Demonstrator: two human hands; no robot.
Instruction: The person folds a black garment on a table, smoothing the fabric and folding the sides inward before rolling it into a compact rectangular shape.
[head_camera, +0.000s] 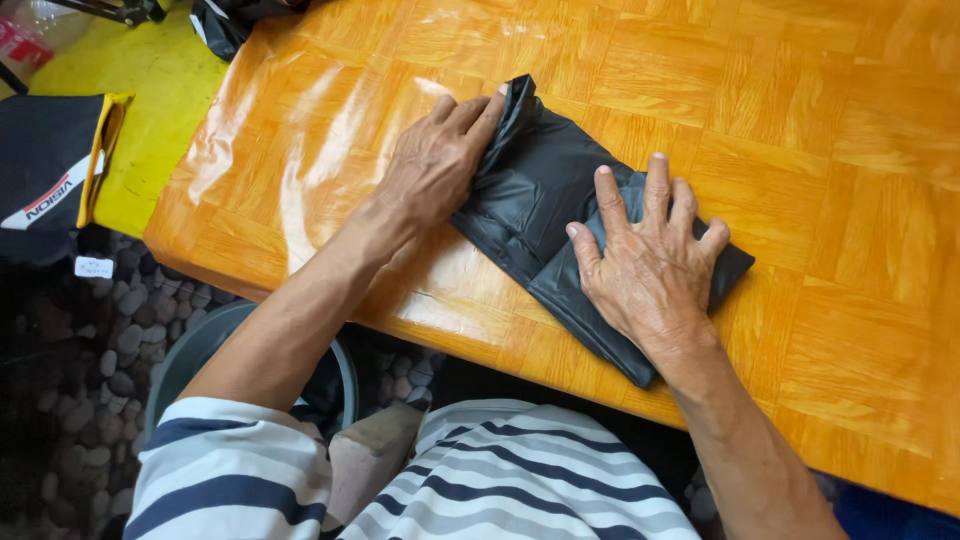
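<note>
A black plastic bag (540, 190), folded into a long flat strip, lies slanted on a glossy orange wooden table (820, 130) near its front edge. My left hand (435, 160) rests on the bag's upper left end, fingertips curled over its folded edge. My right hand (650, 260) lies flat with fingers spread on the lower right part of the bag, pressing it against the tabletop. Both forearms reach in from the bottom, above a striped shirt.
A yellow surface (150, 90) adjoins the table at the left, with a black-and-yellow pouch (50, 165) on it. Below the table edge are a grey round bin (200, 350) and a pebble floor (90, 370). Dark objects (225, 20) sit at the top left.
</note>
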